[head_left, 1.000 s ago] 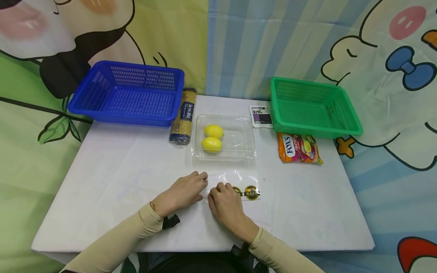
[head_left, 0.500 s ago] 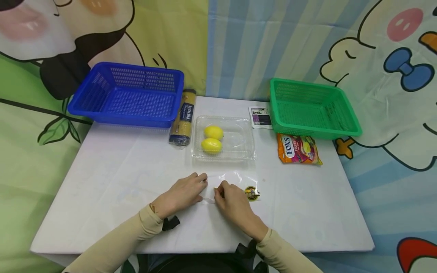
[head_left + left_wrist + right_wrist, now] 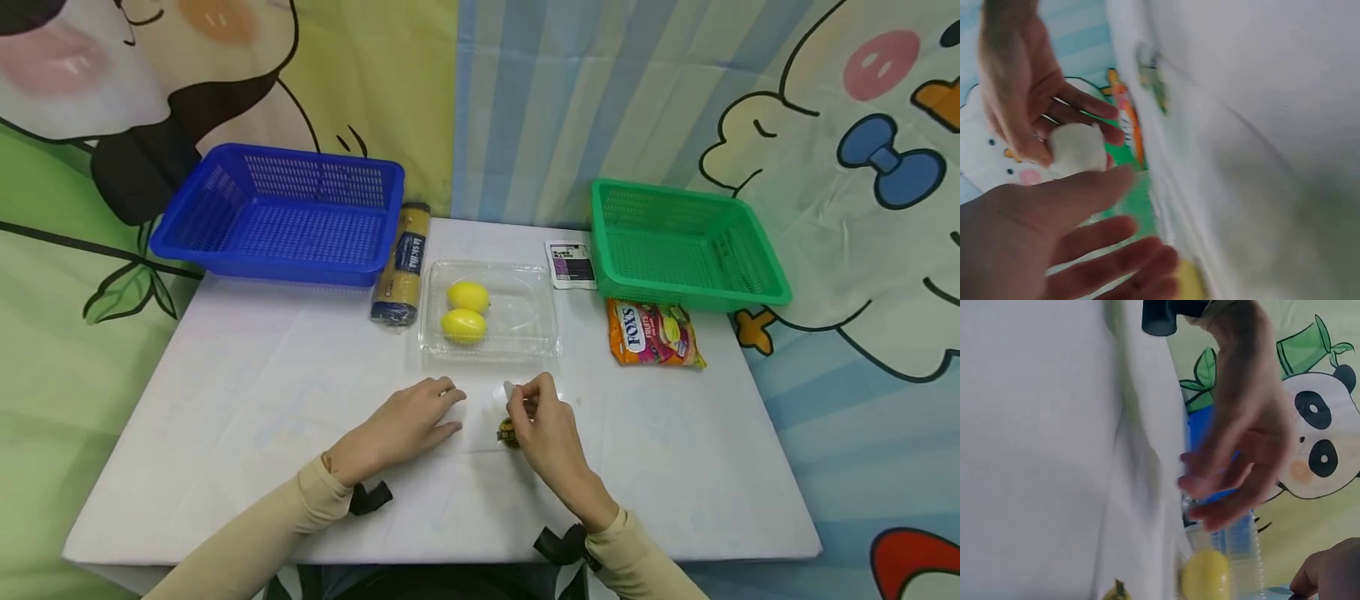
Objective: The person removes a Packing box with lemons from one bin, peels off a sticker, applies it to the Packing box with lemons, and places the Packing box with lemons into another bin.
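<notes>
We view a white table (image 3: 247, 400) filling the centre of the head view, with a blue basket (image 3: 285, 212) at upper left, a green basket (image 3: 682, 242) at upper right, and between them a clear plastic tray (image 3: 491, 310) holding two lemons (image 3: 466, 310). Flanking the tray lie a pasta packet (image 3: 403, 267) on its left, a small sachet (image 3: 572, 263) and a candy bag (image 3: 654, 333) on its right. In the lower centre, just below the tray, lies a clear plastic bag (image 3: 480, 417) with a round dark-and-gold label, where both hands work. To do this step well, we judge that one hand should keep the film pinned flat while the other draws its edge upward slowly, so the thin plastic neither tears nor slides off the cloth. The left hand (image 3: 408, 421) rests palm down on the left edge of the bag, fingers straight and slightly spread, forearm running in from lower left. The right hand (image 3: 542, 425) arches over the bag's right part, wrist raised, fingertips curled and pinching a lifted fold of the film; the left wrist view, though blurred, shows a pale wad (image 3: 1077, 149) held between its fingers.
</notes>
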The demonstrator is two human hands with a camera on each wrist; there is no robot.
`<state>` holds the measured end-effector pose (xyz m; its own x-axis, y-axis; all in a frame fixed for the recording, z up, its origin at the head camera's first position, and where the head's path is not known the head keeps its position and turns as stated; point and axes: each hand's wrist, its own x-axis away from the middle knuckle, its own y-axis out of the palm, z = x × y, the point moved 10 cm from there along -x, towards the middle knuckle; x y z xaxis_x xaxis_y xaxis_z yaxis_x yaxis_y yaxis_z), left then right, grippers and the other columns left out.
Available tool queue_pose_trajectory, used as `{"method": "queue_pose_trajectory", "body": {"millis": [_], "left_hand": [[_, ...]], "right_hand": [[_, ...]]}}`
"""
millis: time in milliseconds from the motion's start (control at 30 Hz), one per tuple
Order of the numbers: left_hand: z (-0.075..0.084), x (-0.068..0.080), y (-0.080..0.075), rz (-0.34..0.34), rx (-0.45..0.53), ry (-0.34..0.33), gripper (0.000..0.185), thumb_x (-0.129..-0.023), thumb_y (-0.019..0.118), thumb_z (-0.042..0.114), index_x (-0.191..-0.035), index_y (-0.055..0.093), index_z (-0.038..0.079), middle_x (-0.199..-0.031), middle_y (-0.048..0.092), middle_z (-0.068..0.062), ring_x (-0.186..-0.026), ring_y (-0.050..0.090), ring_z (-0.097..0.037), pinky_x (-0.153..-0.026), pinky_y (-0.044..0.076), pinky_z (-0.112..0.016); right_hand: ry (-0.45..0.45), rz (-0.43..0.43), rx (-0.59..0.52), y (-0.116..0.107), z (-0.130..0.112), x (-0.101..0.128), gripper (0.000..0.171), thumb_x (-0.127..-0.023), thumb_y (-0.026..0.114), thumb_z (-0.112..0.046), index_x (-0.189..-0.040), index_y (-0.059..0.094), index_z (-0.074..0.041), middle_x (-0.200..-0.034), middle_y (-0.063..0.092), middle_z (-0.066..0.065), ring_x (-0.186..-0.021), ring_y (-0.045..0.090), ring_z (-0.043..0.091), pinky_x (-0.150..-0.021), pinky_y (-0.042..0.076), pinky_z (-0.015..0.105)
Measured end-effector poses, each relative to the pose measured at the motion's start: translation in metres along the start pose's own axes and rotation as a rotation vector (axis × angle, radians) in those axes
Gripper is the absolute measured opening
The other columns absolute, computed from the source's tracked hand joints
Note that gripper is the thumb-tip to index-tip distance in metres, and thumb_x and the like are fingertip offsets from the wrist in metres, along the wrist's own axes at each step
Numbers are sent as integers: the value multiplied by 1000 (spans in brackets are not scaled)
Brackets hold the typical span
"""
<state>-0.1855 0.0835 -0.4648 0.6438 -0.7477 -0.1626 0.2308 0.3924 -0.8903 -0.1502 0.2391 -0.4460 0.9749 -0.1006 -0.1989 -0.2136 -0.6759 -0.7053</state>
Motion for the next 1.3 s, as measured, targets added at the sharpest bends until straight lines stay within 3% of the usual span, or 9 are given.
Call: {"method": "queue_pose_trajectory", "body": {"millis": [167, 300, 433, 567, 733, 867, 1000, 1167, 1300], "left_hand": [[1, -16, -35, 202, 494, -140, 24, -101, 72, 27, -116, 72, 9, -99, 77, -2, -79, 72, -12, -68, 61, -26], [-3, -31, -36, 217, 888, -266, 26, -101, 71, 27, -118, 70, 8, -102, 78, -7, -85, 77, -20, -71, 65, -33], [-7, -38, -34, 232, 1078, -334, 24, -99, 72, 18, -117, 69, 2, -108, 77, -14, -92, 78, -22, -78, 65, -36], [-14, -37, -38, 286, 1072, -353, 19, -98, 71, 8, -115, 70, 0, -105, 76, -17, -90, 77, -19, -78, 64, -33], [-23, -40, -48, 342, 981, -313, 20, -97, 70, 3, -116, 69, 0, -101, 77, -18, -84, 77, -23, -73, 64, -33], [-30, -52, -59, 360, 927, -275, 23, -97, 69, 2, -120, 66, 0, -99, 78, -19, -77, 76, -26, -69, 64, -34], [-32, -66, -70, 336, 873, -255, 27, -96, 71, 3, -123, 65, 0, -99, 79, -16, -77, 76, -24, -70, 64, -39], [-41, -79, -77, 321, 820, -314, 28, -96, 73, 7, -122, 64, 4, -98, 79, -12, -79, 77, -20, -70, 62, -34], [-51, -86, -77, 384, 793, -351, 27, -94, 74, 6, -118, 64, 1, -100, 73, -12, -76, 76, -22, -67, 62, -32]], "right_hand": [[-291, 156, 170, -15, -43, 0, 11, -97, 68, -5, -101, 59, -3, -108, 79, 15, -84, 78, 27, -65, 63, 36], [-503, 286, 302, -20, -77, 3, 15, -92, 72, -3, -103, 63, 2, -111, 76, 19, -91, 76, 29, -65, 62, 34], [-576, 304, 317, -17, -90, 2, 12, -93, 74, -5, -98, 64, 1, -118, 72, 21, -106, 72, 33, -79, 64, 37], [-544, 248, 210, -16, -85, -3, 17, -94, 76, -9, -102, 67, 1, -126, 68, 20, -117, 67, 33, -91, 62, 37], [-473, 172, -11, -20, -67, -19, 25, -96, 75, -12, -115, 65, 1, -135, 64, 18, -126, 64, 31, -100, 58, 41], [-423, 186, -104, -28, -54, -40, 23, -98, 73, -10, -117, 66, 1, -124, 70, 16, -111, 71, 28, -91, 62, 41], [-296, 172, -231, -36, -41, -67, 14, -98, 74, -10, -109, 73, -3, -102, 76, 10, -90, 74, 22, -81, 62, 33], [-104, 103, -396, -34, -24, -94, 10, -97, 75, -10, -104, 76, -4, -92, 77, 12, -73, 71, 22, -67, 58, 22], [-59, 102, -463, -31, -20, -106, 11, -96, 75, -9, -105, 77, -2, -91, 75, 18, -73, 70, 30, -64, 58, 20]]}}
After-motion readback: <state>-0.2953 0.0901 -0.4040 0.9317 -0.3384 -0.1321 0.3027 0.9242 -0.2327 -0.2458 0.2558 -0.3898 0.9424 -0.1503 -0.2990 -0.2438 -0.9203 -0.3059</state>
